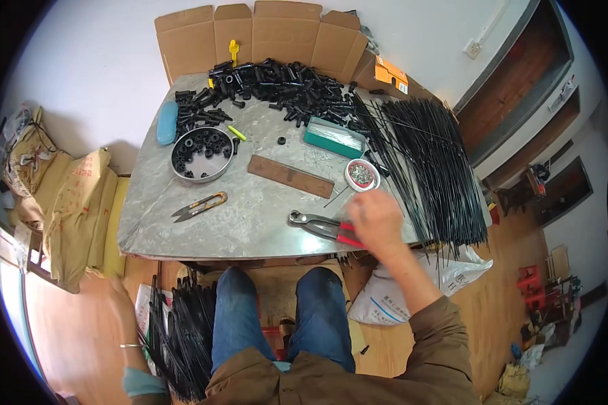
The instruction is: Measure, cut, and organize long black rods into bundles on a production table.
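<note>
My right hand (377,221) is over the table's right front, fingers curled together and somewhat blurred. Whatever they may hold is too small to make out. It hovers at the red handles of the end-cutting pliers (315,225), partly covering them, just in front of a small white bowl (363,177) of small metal bits. A thin metal pin (336,196) lies beside the bowl. Low at the left, my left hand (120,307) hangs beside a bundle of long black rods (182,337) below table height. Blur hides how its fingers are set.
On the grey table (243,209) lie thread snips (201,207), a rusty flat bar (290,176), a round tin (203,177) of black rings, a green box (334,138), heaped black fittings (277,88) and long black rods (432,169). A white sack (385,297) stands below right.
</note>
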### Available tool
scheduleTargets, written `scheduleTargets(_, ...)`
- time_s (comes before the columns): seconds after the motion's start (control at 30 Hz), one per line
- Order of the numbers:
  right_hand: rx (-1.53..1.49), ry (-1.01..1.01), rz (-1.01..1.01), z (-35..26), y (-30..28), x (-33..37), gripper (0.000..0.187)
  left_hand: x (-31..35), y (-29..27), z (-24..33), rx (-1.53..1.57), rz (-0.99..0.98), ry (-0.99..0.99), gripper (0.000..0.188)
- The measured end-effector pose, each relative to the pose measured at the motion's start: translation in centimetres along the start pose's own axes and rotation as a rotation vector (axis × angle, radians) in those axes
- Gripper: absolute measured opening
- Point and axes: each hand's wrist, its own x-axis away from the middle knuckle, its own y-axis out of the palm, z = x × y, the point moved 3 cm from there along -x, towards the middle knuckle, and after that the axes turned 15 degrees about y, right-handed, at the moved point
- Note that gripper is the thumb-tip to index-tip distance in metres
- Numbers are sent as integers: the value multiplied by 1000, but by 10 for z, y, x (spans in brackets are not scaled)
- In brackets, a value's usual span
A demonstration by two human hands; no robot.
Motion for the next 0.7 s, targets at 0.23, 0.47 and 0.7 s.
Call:
scheduleTargets(0.23,352,681,-286,154,18,-95,34,163,104,-115,-429,-393,-375,54)
scheduleTargets(0.47,518,697,-539,183,58,-135,38,152,144,-87,-128,-800,-339,45)
scheduleTargets(0.7,494,795,-473,188,50,-125,39,123,151,-24,-8,-660,-33,37)
